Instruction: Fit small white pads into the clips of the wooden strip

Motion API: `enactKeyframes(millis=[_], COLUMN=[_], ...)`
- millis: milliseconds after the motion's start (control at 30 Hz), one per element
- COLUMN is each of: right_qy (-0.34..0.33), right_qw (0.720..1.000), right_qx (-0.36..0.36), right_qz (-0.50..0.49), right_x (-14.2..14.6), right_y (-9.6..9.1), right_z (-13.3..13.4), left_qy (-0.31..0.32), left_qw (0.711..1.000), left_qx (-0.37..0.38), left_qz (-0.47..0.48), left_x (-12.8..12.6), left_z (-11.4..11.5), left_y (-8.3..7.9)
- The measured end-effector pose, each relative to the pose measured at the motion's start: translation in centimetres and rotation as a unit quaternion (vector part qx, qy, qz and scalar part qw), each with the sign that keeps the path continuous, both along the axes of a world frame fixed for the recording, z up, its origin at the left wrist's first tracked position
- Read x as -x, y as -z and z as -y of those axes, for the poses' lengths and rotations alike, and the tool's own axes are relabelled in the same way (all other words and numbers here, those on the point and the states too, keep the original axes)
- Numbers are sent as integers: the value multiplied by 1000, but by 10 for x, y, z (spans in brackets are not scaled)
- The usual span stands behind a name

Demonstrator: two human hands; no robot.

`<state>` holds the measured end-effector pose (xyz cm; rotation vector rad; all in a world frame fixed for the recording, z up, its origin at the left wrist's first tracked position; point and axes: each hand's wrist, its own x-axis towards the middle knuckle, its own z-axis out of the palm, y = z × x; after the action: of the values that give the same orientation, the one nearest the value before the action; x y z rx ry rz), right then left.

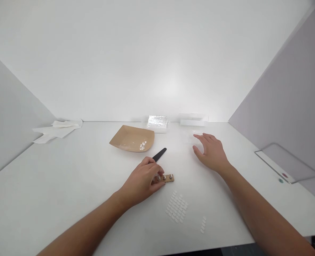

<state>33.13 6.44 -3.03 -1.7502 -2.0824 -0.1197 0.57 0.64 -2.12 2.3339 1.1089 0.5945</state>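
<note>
Two bare hands are working over a white table (67, 185) walled in by pale panels. Farthest back, a brown paper tray (128, 137) is lying with a few pale chips in its near corner, and crumpled tissues (56, 130) are resting at the far left. Right of it, the right hand (212, 153) is hovering flat with fingers spread, gripping nothing, just short of a clear plastic piece (193, 122). Nearer, the left hand (143, 181) is curling its fingers loosely down on a small tan strip (167, 178) studded with metal beads, pinning its left end to the table. Behind those knuckles a black file (159, 154) is lying tilted. Smallest, a block of white tips (176, 207) is sitting in rows just beyond the strip, toward the table's near edge
</note>
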Motion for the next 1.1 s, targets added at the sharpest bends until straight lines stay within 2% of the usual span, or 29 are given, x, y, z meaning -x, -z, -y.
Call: enactKeyframes(millis=[133,267,433,700,833,933,1100], right_qy=[-14,-20,-41,-146,-179,-164,-41], right_qw=[999,998,998,989,982,980,990], right_qx=[42,50,34,29,52,61,5], right_qz=[25,21,12,-1,-40,-90,-136], right_x=[-5,-7,-5,11,15,14,1], right_y=[15,20,15,3,-3,-8,-13], right_z=[-6,-8,-7,6,10,10,1], left_qy=[0,-6,-12,-11,6,8,-21], left_qw=[1000,998,994,990,984,976,967], left_qx=[-24,-54,-72,-96,-142,-176,-201], left_qz=[1,33,77,105,111,126,154], left_x=[0,-1,-1,5,5,4,4], left_z=[1,3,3,0,0,2,7], left_y=[-1,-7,-8,0,0,-1,-6])
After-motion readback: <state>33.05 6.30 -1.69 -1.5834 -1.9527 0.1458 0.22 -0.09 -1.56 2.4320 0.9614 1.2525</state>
